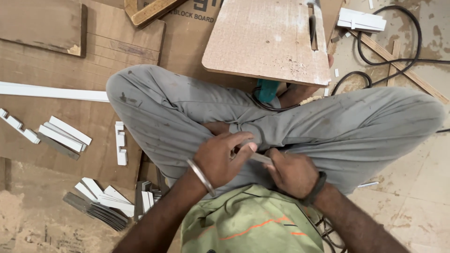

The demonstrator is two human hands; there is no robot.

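Centrally, grey-trousered crossed legs fill the frame, with a dusty board above them at upper middle and white offcuts scattered on the floor at left. Lower centre, the left hand and right hand meet over the lap, fingers of both clamped on a thin pale strip between them.
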